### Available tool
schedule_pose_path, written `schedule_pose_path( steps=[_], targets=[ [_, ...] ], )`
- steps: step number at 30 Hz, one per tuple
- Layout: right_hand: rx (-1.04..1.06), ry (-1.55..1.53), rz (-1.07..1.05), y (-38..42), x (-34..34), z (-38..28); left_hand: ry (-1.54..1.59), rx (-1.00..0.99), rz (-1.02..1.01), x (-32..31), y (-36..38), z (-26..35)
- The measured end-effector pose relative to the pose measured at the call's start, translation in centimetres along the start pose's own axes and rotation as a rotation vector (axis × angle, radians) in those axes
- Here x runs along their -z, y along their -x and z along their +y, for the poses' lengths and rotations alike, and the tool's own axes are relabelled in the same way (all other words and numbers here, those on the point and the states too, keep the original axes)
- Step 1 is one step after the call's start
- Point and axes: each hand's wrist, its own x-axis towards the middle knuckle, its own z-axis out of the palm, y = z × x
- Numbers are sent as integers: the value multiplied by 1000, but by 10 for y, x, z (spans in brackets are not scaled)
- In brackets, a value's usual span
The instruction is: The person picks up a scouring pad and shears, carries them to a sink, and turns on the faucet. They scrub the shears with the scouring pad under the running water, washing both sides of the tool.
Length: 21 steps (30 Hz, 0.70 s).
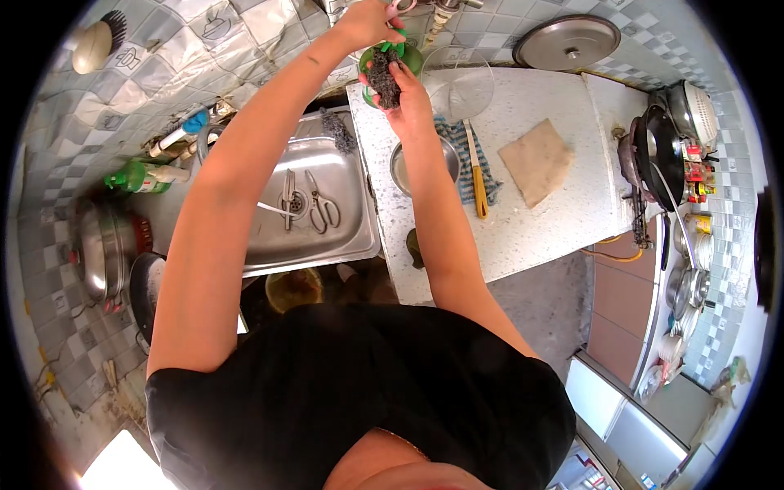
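My right hand (411, 102) holds a dark grey mesh scouring pad (384, 79) in its curled fingers, above a green round container (414, 60) at the back left corner of the counter. Raised higher, by the tiled wall, my left hand (369, 23) has its fingers closed near a pink ring-shaped handle (400, 7) and a green piece (393, 47); its exact hold is too small to make out. Under my right forearm sits a metal bowl (399, 170), partly hidden.
A yellow-handled knife (479, 184) lies on a striped cloth (492, 173) beside a beige cloth (537, 163). The sink (351, 220) holds scissors (324, 205) and another scouring pad (336, 131) at its rim. A clear bowl (459, 80) and a lid (569, 42) stand behind.
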Motion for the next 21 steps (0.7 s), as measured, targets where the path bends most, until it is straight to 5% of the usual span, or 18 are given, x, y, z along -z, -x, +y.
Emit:
schedule_pose_path(
  steps=[16, 21],
  targets=[
    [22, -61, -21, 13, -10, 5, -75, -45, 35, -9, 4, -14],
    [-62, 190, 117, 58, -24, 21, 724, 369, 188, 10, 122, 4]
  ],
)
